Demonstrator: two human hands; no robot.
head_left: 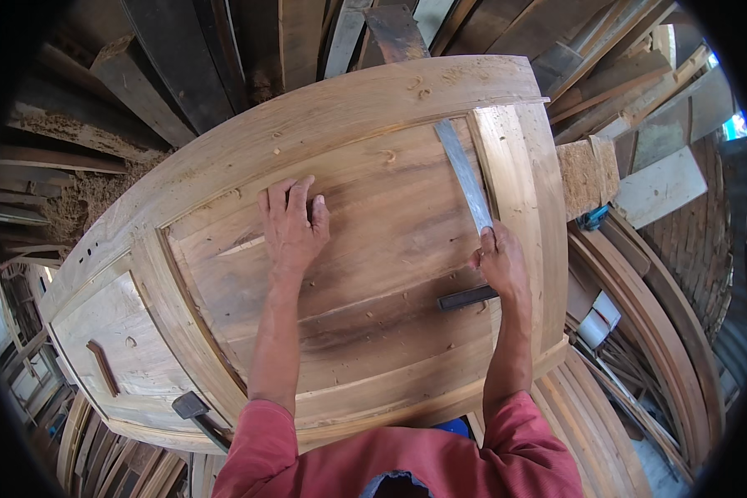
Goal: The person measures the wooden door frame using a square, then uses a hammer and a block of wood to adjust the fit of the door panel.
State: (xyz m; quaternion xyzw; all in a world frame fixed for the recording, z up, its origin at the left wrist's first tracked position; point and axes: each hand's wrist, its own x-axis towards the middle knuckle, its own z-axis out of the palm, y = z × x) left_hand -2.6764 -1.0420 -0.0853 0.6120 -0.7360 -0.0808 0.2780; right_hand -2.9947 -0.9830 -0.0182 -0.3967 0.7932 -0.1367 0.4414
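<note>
Grey strip (pixel 463 174) in right hand (pixel 505 261), left hand (pixel 295 232) on wooden panel (pixel 382 249)

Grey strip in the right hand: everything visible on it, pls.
The grey strip is long, narrow and flat, metal by its look, dull with a lighter streaky surface and a squared far end. Its near end is hidden in the right hand, which grips it. It points away from the person, slanting left, over the wooden panel, beside the panel's right-hand moulding. Whether it touches the wood, I can't tell.
</note>
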